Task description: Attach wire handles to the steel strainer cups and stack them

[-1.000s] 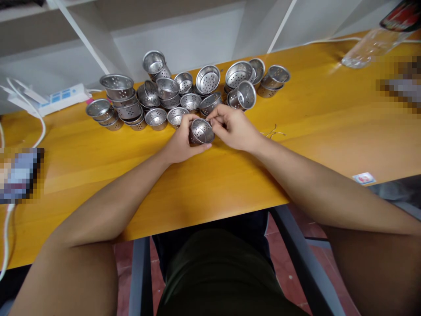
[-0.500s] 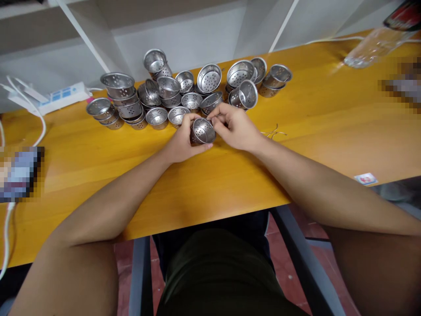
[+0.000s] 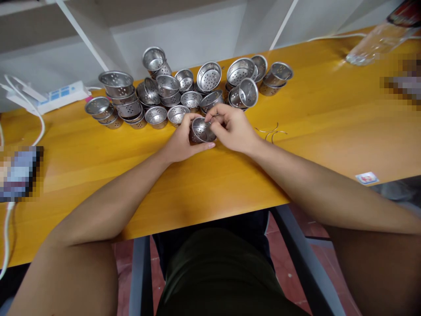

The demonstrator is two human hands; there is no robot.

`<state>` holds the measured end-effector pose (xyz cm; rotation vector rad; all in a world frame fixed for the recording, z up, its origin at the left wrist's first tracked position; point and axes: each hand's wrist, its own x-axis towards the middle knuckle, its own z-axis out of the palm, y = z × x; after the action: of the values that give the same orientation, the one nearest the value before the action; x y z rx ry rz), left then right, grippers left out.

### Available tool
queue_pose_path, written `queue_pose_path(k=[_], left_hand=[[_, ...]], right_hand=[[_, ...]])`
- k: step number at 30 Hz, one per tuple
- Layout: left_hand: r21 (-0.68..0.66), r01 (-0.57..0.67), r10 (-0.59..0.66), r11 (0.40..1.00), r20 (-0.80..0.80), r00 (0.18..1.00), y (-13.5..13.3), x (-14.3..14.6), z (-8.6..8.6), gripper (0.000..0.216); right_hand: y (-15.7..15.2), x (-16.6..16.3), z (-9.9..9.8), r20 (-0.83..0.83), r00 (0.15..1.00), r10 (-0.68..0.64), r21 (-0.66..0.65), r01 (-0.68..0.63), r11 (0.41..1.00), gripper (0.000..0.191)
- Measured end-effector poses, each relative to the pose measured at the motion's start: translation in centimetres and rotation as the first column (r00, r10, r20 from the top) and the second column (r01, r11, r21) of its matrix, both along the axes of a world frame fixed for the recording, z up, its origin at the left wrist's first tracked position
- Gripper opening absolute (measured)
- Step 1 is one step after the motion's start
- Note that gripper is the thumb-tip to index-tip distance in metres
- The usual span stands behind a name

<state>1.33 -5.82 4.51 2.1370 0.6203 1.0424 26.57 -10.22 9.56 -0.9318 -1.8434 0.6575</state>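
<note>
My left hand is wrapped around a small perforated metal strainer basket, its open top tilted up toward me. At the basket's right rim, my right hand has thumb and forefinger pinched together over the opening. Whatever lies between those fingertips is hidden. Several thin curved wires lie loose on the table to the right of my right hand. Just behind my hands stand more strainer baskets, some single and some stacked, and one tipped basket has a thin wire across its mouth.
The yellow wooden table backs onto a pale shelf unit. A white power strip with cables and a blurred-out phone are at the left. A clear plastic bottle and a small printed card are at the right.
My right fingertips have shifted slightly left, further over the basket's opening. My left hand keeps its hold on the basket.
</note>
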Motion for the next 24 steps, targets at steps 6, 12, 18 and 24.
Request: queue_pose_path(k=[6,12,18,24], left_hand=[[-0.086,0.026,-0.023,0.996,0.03,0.999,-0.2,0.1,0.5,0.107],[-0.19,0.021,0.0,0.981,0.108,0.994,0.1,0.2,0.6,0.103],[-0.317,0.112,-0.066,0.942,0.154,0.986,0.3,0.2,1.5,0.095],[-0.414,0.174,-0.125,0.894,0.143,0.982,0.1,-0.1,3.0,0.089]], right_hand=[[0.1,1.7,2.5,-0.18,0.974,0.139,-0.269,-0.184,0.945,0.027],[0.3,2.3,3.3,-0.346,0.903,0.255,-0.359,-0.378,0.853,0.044],[0.4,3.5,2.9,-0.264,0.945,0.195,-0.253,-0.262,0.931,0.058],[0.2,4.3,3.6,-0.137,0.989,0.063,-0.129,-0.081,0.988,0.055]])
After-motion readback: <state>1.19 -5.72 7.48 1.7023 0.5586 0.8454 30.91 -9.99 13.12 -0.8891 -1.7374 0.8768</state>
